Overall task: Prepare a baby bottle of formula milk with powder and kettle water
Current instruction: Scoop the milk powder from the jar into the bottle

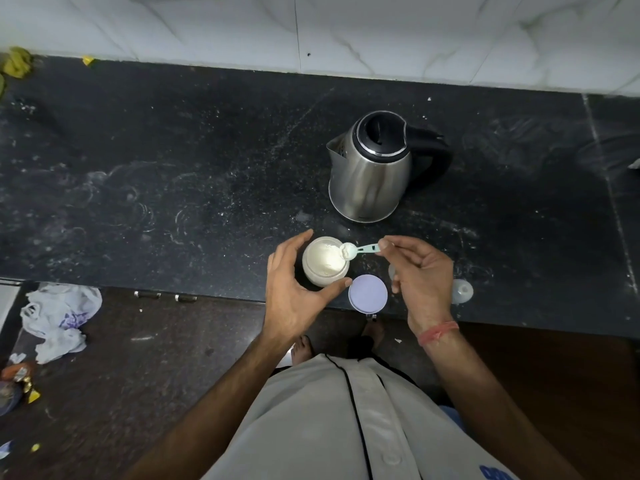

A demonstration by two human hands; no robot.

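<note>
An open jar of white formula powder [323, 263] stands near the front edge of the black counter [173, 188]. My left hand [294, 289] curls round the jar's left and front side, thumb at its lower right. My right hand [420, 278] pinches the handle of a small teal scoop [360, 251], whose heaped bowl hovers over the jar's right rim. The jar's lilac lid [367, 293] lies flat just right of the jar. A steel kettle [370, 171] with a black lid and handle stands behind. A clear bottle part [462, 291] lies right of my right hand.
A white tiled wall [346, 29] backs the counter. On the floor at the left lie crumpled plastic bags [59, 317] and wrappers [20, 379]. Yellow-green scraps [15, 62] sit at the counter's far left corner.
</note>
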